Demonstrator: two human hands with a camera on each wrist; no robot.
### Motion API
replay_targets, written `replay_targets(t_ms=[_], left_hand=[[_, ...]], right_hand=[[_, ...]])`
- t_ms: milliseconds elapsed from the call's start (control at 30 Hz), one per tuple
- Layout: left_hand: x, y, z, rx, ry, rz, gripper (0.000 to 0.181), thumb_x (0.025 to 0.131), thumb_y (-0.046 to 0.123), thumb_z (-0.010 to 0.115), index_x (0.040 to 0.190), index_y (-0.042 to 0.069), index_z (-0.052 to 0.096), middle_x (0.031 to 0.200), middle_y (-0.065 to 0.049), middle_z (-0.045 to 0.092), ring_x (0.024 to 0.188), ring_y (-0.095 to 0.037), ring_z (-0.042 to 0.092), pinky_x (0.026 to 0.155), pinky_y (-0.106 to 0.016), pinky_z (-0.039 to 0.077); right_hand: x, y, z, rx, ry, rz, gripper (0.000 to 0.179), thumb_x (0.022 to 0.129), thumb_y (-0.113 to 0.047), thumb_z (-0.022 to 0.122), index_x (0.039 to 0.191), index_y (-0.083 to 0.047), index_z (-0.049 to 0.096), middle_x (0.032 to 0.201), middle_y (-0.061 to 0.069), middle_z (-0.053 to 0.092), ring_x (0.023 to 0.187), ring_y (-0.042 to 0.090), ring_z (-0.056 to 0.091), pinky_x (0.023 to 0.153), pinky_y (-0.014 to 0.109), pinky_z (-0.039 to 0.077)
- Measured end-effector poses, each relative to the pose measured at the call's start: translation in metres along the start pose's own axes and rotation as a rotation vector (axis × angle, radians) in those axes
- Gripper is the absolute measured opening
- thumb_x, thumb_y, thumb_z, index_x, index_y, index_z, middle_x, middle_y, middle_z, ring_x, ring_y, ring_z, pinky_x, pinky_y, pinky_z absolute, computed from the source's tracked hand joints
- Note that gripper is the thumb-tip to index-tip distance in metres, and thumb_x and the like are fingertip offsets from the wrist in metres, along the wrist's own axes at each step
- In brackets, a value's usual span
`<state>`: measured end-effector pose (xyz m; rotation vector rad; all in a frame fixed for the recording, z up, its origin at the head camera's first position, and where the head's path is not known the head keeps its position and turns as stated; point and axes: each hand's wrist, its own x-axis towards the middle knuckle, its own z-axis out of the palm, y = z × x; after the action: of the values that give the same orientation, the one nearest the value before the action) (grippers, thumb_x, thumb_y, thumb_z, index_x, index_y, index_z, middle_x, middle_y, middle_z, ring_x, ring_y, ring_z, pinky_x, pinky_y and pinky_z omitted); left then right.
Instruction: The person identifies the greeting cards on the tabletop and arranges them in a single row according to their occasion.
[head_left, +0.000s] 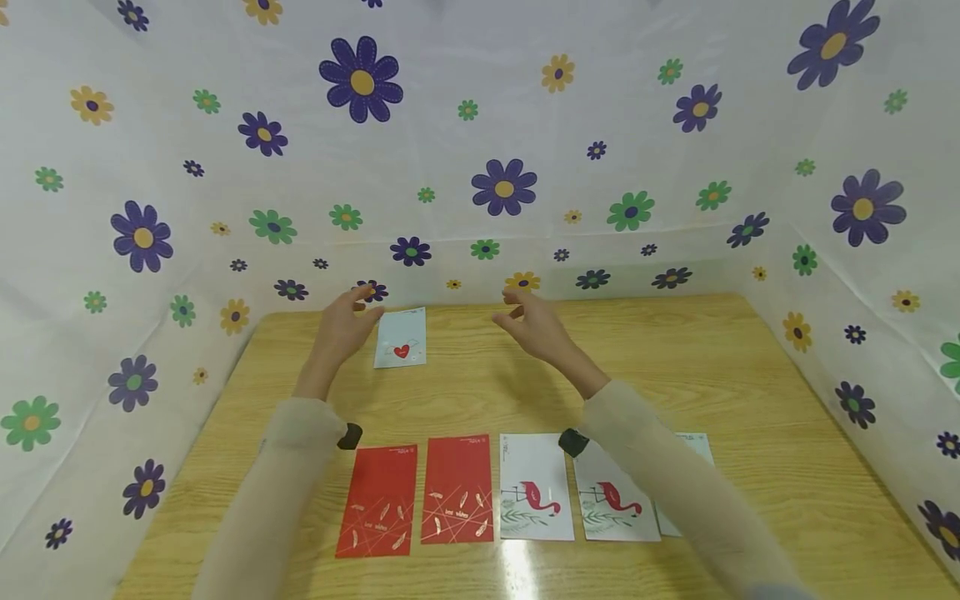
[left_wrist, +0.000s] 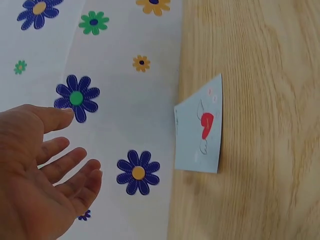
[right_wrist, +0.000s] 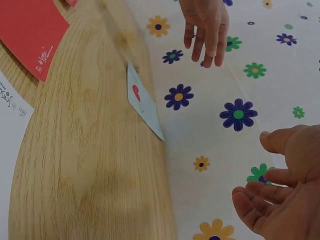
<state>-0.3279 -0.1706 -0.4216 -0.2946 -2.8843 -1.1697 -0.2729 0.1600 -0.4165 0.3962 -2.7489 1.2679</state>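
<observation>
Both hands are raised over the back of the wooden table, holding nothing. My left hand [head_left: 348, 323] is just left of a pale blue card [head_left: 401, 337] with a red winged heart, which lies near the table's back edge. In the left wrist view the fingers of that hand [left_wrist: 47, 172] are loosely bent, apart from the card [left_wrist: 197, 132]. To the right of the card is my right hand [head_left: 534, 325], its fingers relaxed and spread. The right wrist view shows the right hand [right_wrist: 282, 185] near the flowered cloth, with the left hand [right_wrist: 207, 30] beyond.
Along the front lie two red cards [head_left: 377, 500] [head_left: 457, 490] and two white flamingo cards [head_left: 536, 487] [head_left: 617, 493]. Another pale card [head_left: 693, 450] is partly hidden by the right sleeve. White flowered cloth [head_left: 450, 150] encloses the table's [head_left: 465, 392] back and sides.
</observation>
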Motion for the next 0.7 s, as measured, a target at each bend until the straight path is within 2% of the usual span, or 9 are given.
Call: replay_targets(t_ms=[167,467,700], left_hand=[[0.007,-0.013,-0.001,-0.008,-0.029,-0.023,0.061,0.107,0.024,0.057,0.158,0.002,0.035,0.160,-0.022,0.038,0.141,-0.044,0.043,0.110,-0.058,0.043],[0.014,-0.036,0.005,-0.009,-0.088,-0.111,0.062,0.109,0.027,0.051,0.160,0.000,0.028,0.162,-0.025,0.032,0.145,-0.045,0.038,0.114,-0.057,0.038],[0.024,-0.058,0.021,-0.035,-0.097,-0.132,0.062,0.108,0.022,0.051,0.159,-0.004,0.027,0.159,-0.029,0.035,0.141,-0.047,0.041,0.113,-0.057,0.039]], right_hand=[[0.018,-0.005,0.021,0.018,-0.032,0.009,0.059,0.103,-0.026,0.065,0.150,0.004,0.046,0.147,0.024,0.054,0.122,0.040,0.061,0.093,0.050,0.055],[0.050,-0.002,0.065,0.017,-0.101,0.018,0.059,0.103,-0.023,0.065,0.151,0.004,0.045,0.151,0.022,0.051,0.125,0.041,0.059,0.098,0.048,0.053],[0.066,0.001,0.097,0.046,-0.153,0.038,0.056,0.102,-0.016,0.061,0.151,0.008,0.043,0.153,0.024,0.048,0.129,0.041,0.057,0.106,0.046,0.049]])
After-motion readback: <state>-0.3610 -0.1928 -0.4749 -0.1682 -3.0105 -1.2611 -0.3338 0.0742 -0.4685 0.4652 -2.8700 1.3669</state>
